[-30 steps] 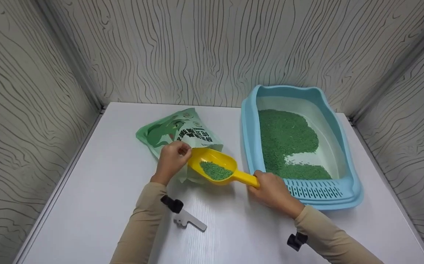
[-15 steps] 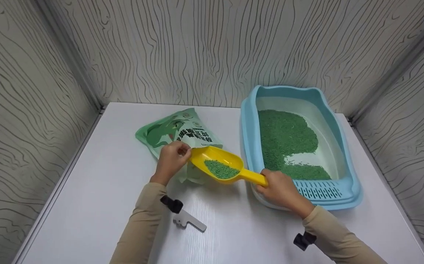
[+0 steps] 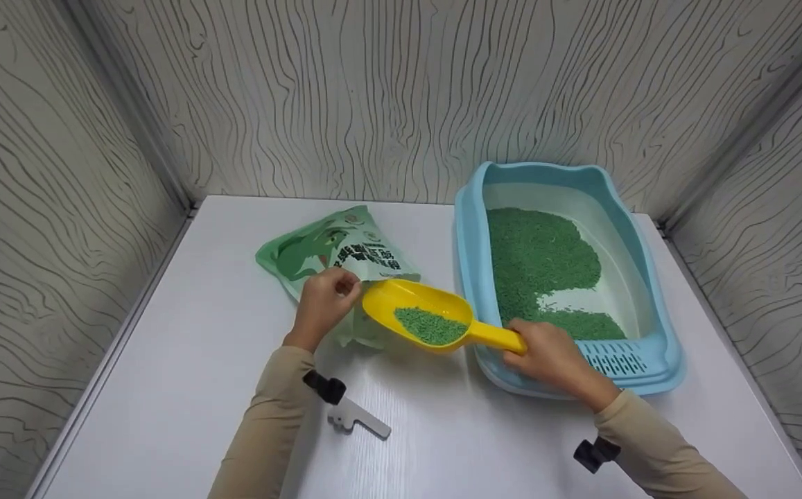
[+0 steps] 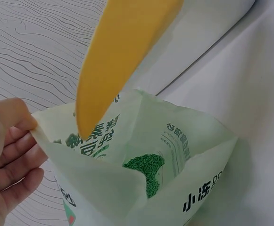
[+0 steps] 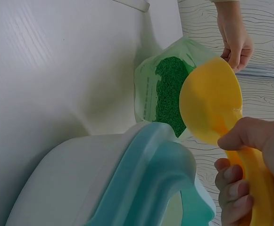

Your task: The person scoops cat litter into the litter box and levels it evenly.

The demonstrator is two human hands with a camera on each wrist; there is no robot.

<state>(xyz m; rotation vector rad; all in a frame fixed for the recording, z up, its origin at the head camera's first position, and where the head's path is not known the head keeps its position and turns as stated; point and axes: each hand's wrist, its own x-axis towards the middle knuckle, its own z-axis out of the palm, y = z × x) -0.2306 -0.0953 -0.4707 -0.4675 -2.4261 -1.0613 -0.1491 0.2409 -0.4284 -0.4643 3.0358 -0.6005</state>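
Observation:
My right hand (image 3: 553, 357) grips the handle of a yellow scoop (image 3: 401, 294), which carries a heap of green litter pellets (image 3: 432, 326). The scoop's front lip hangs over the mouth of a pale green litter bag (image 3: 366, 256). My left hand (image 3: 326, 305) pinches the edge of that bag at its mouth, thumb against fingers. In the left wrist view, more green pellets (image 4: 146, 167) show deep inside the bag, below the scoop. Just beside my right hand stands the light blue litter tray (image 3: 478, 263), with green pellets spread over much of its floor.
A small grey clip-like piece (image 3: 360, 418) lies on the white table (image 3: 165, 388) near my left wrist. The tray's slotted front ledge (image 3: 622, 360) faces me. Wood-grain panels (image 3: 373, 97) enclose the table at the back and on both sides.
My right hand has drawn the loaded scoop to the right, partly away from the bag's mouth and toward the tray. The left hand has stayed on the bag.

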